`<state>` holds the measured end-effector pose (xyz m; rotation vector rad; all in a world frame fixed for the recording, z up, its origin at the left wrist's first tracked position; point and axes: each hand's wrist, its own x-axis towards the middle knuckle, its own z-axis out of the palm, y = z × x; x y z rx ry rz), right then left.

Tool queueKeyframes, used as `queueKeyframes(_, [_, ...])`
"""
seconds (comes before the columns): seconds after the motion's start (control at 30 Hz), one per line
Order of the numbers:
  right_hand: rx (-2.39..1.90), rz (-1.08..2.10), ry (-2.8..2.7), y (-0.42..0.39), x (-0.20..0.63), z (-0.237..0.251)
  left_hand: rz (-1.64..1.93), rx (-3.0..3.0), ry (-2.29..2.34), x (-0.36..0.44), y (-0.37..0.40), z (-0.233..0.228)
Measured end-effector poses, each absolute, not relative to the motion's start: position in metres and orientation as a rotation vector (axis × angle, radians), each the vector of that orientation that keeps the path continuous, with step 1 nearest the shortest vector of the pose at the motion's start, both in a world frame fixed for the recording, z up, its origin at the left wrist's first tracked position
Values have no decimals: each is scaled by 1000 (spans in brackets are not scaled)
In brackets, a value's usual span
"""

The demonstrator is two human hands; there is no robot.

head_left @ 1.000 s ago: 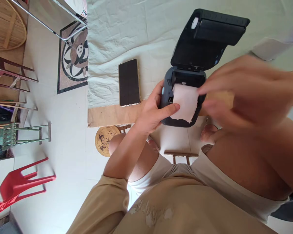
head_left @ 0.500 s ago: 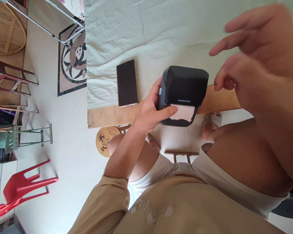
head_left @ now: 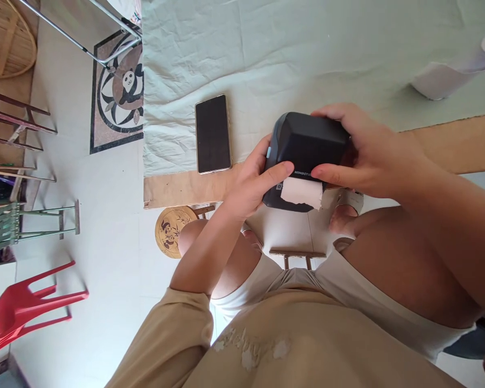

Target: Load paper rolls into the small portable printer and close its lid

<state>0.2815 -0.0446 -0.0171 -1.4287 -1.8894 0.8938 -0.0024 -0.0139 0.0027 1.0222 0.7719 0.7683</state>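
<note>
Fingers: both hands, left hand (head_left: 248, 186) and right hand (head_left: 364, 153), grip the printer (head_left: 307, 148).
Done: lid shut, paper (head_left: 302, 193) sticking out.
Left: torn paper edge untrimmed.

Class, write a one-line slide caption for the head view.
Both hands, left hand and right hand, grip a closed black label printer, paper protruding, beside a phone.

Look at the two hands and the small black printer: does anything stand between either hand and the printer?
Nothing visible does. The left hand grips the black printer on its left side, and the right hand clasps its right side and lid. The white paper strip hangs from the front slot, below the fingers.
</note>
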Motion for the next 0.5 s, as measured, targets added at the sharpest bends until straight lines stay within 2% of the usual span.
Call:
queueKeyframes(0.07, [-1444, 883, -1901, -45, 280, -18, 758, 982, 747, -2, -14, 0])
queueKeyframes(0.23, [-1400, 630, -1805, -51, 277, -19, 788, 808, 821, 2, -8, -8])
queueKeyframes(0.5, [-1219, 630, -1892, -58, 271, -11, 925, 805, 745, 4, -6, 1])
